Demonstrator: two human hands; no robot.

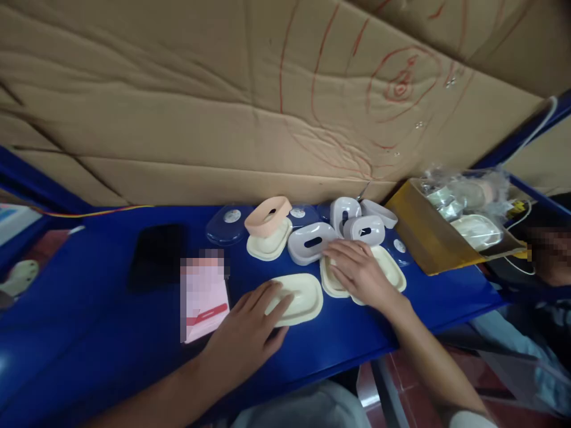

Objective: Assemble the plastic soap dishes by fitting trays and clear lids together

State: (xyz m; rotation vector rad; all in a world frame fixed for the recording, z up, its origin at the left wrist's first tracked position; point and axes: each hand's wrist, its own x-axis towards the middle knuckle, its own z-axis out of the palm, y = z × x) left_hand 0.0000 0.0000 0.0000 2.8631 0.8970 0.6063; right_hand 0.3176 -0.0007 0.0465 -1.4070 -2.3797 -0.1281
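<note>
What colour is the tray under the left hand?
Cream, seen in the head view: the tray under the left hand.

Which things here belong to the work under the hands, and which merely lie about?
In hand: left hand on a cream tray; right hand on stacked cream trays; grey slotted shells; peach shell.
Lying about: black phone; pink packet; yellow box; cardboard wall.

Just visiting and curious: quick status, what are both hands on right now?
Left hand flat on a cream tray, not gripping. Right hand resting on stacked cream trays, fingertips by a grey slotted lid. Pink card beside left hand.
</note>
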